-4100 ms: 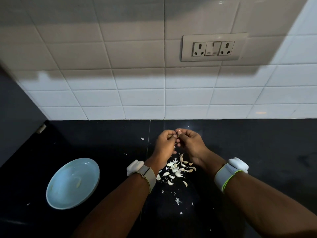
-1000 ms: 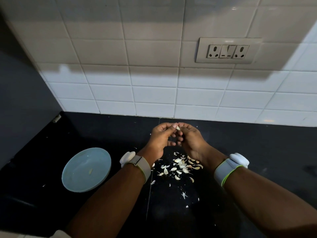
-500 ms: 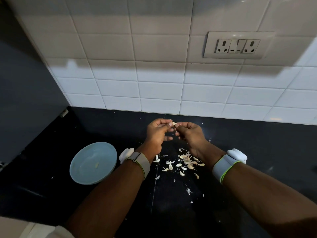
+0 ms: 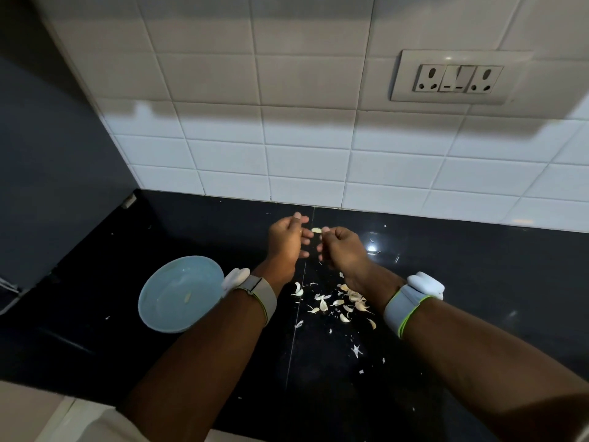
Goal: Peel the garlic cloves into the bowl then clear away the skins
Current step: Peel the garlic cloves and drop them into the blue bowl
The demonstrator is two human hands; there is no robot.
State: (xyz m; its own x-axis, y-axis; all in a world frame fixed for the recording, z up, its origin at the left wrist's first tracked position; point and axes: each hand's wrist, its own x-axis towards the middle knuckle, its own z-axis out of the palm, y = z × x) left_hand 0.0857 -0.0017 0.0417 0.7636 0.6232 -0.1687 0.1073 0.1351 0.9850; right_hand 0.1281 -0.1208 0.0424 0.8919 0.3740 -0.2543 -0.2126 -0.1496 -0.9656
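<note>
- The person is working at mid-frame over the dark desk (image 4: 446, 282), with both hands raised just above it and nearly touching.
- The right hand (image 4: 342, 248) is curling into a loose fist, and its grip is pinching a pale garlic clove (image 4: 316, 230) at the fingertips; the clove is sitting in the small gap between the two hands, up off the desk.
- The left hand (image 4: 285, 242) is lying relaxed with its fingers spread beside the clove; its grip is looking released, though whether a fingertip is touching the clove is too fine to tell.
- The clove is looking smooth and bare, so this one is probably peeled or nearly so and is waiting to go into the bowl.
- The light blue bowl (image 4: 159, 301) is sitting at lower left of centre, just beside the left wrist, and is holding one small pale piece (image 4: 188, 296), apparently a peeled clove.
- A scatter of skins and cloves (image 4: 338, 303) is lying on the desk below the hands, between the two wrists; which bits are unpeeled cloves and which are husks is hard to say.
- Judged from this, the peeling is at an early to middle stage: little is in the bowl as yet.
- The clearing of the skins is not yet begun, since stray flakes (image 4: 356, 349) are lying toward the lower middle of the frame as well.
</note>
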